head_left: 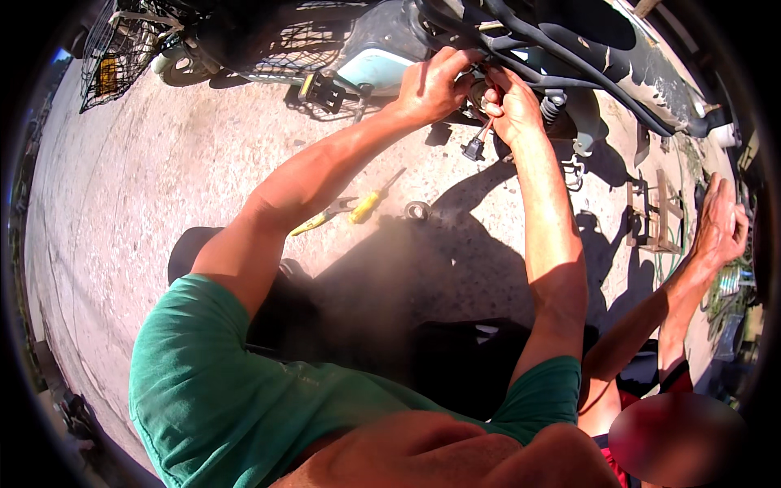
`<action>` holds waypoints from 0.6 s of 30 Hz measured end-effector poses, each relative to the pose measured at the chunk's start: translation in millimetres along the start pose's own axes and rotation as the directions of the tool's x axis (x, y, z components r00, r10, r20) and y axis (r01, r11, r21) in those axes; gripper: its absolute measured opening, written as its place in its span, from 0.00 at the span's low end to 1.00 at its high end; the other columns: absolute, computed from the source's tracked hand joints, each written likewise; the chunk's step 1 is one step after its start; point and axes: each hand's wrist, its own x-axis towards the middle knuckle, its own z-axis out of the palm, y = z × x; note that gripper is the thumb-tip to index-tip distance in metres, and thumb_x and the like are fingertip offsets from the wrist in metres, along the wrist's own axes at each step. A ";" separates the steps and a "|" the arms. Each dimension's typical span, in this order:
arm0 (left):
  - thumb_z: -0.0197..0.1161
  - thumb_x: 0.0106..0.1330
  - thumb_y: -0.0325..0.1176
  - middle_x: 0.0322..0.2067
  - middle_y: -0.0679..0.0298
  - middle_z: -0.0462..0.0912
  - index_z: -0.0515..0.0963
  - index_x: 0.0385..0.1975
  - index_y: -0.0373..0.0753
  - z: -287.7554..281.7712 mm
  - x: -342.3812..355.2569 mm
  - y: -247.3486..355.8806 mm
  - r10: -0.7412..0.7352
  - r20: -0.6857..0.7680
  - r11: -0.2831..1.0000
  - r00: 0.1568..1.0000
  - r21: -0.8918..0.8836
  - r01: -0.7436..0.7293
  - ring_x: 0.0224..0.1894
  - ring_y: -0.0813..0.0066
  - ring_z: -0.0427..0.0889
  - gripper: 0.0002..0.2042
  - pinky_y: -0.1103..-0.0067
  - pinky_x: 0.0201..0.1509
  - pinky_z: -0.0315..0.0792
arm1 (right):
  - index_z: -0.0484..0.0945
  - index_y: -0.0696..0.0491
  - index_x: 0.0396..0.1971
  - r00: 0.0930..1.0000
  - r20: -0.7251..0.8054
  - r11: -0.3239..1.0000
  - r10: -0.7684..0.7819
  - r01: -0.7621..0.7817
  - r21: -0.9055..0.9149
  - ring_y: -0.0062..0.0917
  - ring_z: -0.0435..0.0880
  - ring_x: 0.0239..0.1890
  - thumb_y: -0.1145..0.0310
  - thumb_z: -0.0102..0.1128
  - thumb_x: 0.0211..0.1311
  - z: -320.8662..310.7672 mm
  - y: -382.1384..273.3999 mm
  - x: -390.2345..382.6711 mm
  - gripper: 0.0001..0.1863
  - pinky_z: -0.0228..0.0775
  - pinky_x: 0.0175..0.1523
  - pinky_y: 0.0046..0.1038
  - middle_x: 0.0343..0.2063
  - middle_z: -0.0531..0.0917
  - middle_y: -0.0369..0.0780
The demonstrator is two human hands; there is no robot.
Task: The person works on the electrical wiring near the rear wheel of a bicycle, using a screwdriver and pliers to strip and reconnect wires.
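Both my hands are up against the side of a scooter-like bike with pedals, under its black frame tubes. My left hand has its fingers bent and closed at a small part there, which the fingers hide. Close beside it, my right hand pinches with thumb and fingers at the same spot; what lies in the pinch is too small to make out. Below my right hand, a black plug connector dangles on thin wires. A black pedal with a yellow reflector sticks out left of my left hand.
On the concrete lie a yellow-handled screwdriver, yellow-handled pliers and a dark ring, perhaps a tape roll. A small wooden stool stands to the right. Another person's hand reaches up at far right. A wire basket is upper left.
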 end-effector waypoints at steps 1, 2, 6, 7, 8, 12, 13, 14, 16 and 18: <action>0.65 0.59 0.32 0.32 0.59 0.81 0.79 0.46 0.48 2.1 3.2 -0.5 0.010 0.006 1.000 1.000 0.023 -0.010 0.32 0.52 0.83 0.14 0.64 0.32 0.78 | 0.78 0.54 0.40 1.000 0.007 1.000 0.001 -0.001 0.003 0.13 0.66 0.22 0.71 0.60 0.66 1.4 -0.3 -0.6 0.06 0.51 0.20 0.14 0.27 0.71 0.31; 0.65 0.59 0.33 0.32 0.59 0.81 0.79 0.46 0.48 2.5 5.8 -2.2 0.024 0.019 0.999 1.000 0.041 -0.024 0.32 0.52 0.83 0.14 0.64 0.33 0.78 | 0.78 0.53 0.40 1.000 0.012 1.000 0.001 -0.001 0.007 0.12 0.66 0.22 0.71 0.60 0.66 2.6 -0.8 -0.9 0.06 0.51 0.20 0.14 0.27 0.71 0.31; 0.65 0.60 0.34 0.34 0.59 0.82 0.81 0.43 0.47 6.2 17.1 -11.8 0.135 0.069 0.984 0.988 0.107 -0.142 0.33 0.54 0.84 0.11 0.66 0.34 0.79 | 0.78 0.53 0.42 1.000 0.021 1.000 -0.008 0.008 0.011 0.11 0.66 0.21 0.72 0.60 0.66 1.2 0.2 2.0 0.07 0.51 0.20 0.13 0.27 0.72 0.31; 0.65 0.60 0.34 0.34 0.59 0.83 0.82 0.42 0.46 4.9 17.2 -10.2 0.136 0.074 0.985 0.988 0.100 -0.143 0.33 0.54 0.84 0.10 0.66 0.35 0.79 | 0.78 0.53 0.42 1.000 0.017 1.000 -0.009 0.009 0.007 0.11 0.66 0.21 0.72 0.60 0.66 3.1 -0.3 0.3 0.07 0.51 0.20 0.13 0.28 0.73 0.31; 0.64 0.60 0.35 0.34 0.58 0.83 0.82 0.41 0.46 4.1 17.6 -8.0 0.137 0.079 0.985 0.987 0.091 -0.144 0.33 0.54 0.84 0.10 0.66 0.35 0.79 | 0.78 0.53 0.43 1.000 0.014 1.000 -0.009 0.009 0.004 0.11 0.66 0.21 0.72 0.60 0.66 3.8 -0.6 -0.8 0.07 0.51 0.19 0.13 0.28 0.73 0.31; 0.61 0.60 0.36 0.32 0.53 0.84 0.82 0.37 0.40 3.7 22.3 2.2 -0.140 0.120 0.989 0.983 -0.030 0.145 0.35 0.52 0.84 0.09 0.66 0.38 0.79 | 0.79 0.53 0.42 1.000 -0.020 0.999 -0.011 0.011 -0.034 0.11 0.67 0.21 0.70 0.61 0.66 -2.2 5.5 4.4 0.07 0.51 0.19 0.14 0.28 0.75 0.30; 0.60 0.60 0.35 0.31 0.52 0.85 0.82 0.36 0.39 4.7 26.1 5.5 -0.237 0.147 0.968 0.960 -0.053 0.247 0.36 0.51 0.84 0.10 0.66 0.39 0.79 | 0.80 0.53 0.42 0.999 -0.031 0.998 -0.034 0.032 -0.063 0.11 0.67 0.21 0.70 0.61 0.66 -2.6 6.6 5.0 0.07 0.51 0.19 0.14 0.28 0.75 0.30; 0.60 0.60 0.35 0.31 0.51 0.85 0.82 0.36 0.38 4.6 28.6 8.4 -0.332 0.175 0.932 0.927 -0.090 0.351 0.35 0.52 0.85 0.10 0.66 0.39 0.78 | 0.80 0.53 0.42 0.998 -0.041 0.994 -0.056 0.053 -0.092 0.10 0.67 0.21 0.70 0.61 0.66 -3.3 7.7 5.1 0.07 0.51 0.19 0.13 0.27 0.75 0.30; 0.58 0.60 0.35 0.29 0.49 0.85 0.82 0.35 0.35 5.5 31.0 18.2 -0.500 0.244 0.825 0.831 -0.159 0.543 0.34 0.54 0.85 0.11 0.67 0.39 0.78 | 0.80 0.53 0.42 0.993 -0.053 0.984 -0.106 0.097 -0.151 0.10 0.66 0.21 0.70 0.62 0.66 -6.6 9.9 6.0 0.07 0.51 0.19 0.13 0.25 0.76 0.30; 0.53 0.65 0.33 0.20 0.55 0.80 0.79 0.28 0.32 9.1 33.3 27.9 -0.624 0.334 0.597 0.707 -0.380 0.707 0.21 0.65 0.79 0.11 0.68 0.27 0.73 | 0.80 0.53 0.42 0.986 -0.058 0.967 -0.159 0.144 -0.213 0.09 0.66 0.20 0.70 0.62 0.66 -12.7 11.1 7.4 0.07 0.51 0.19 0.13 0.24 0.77 0.30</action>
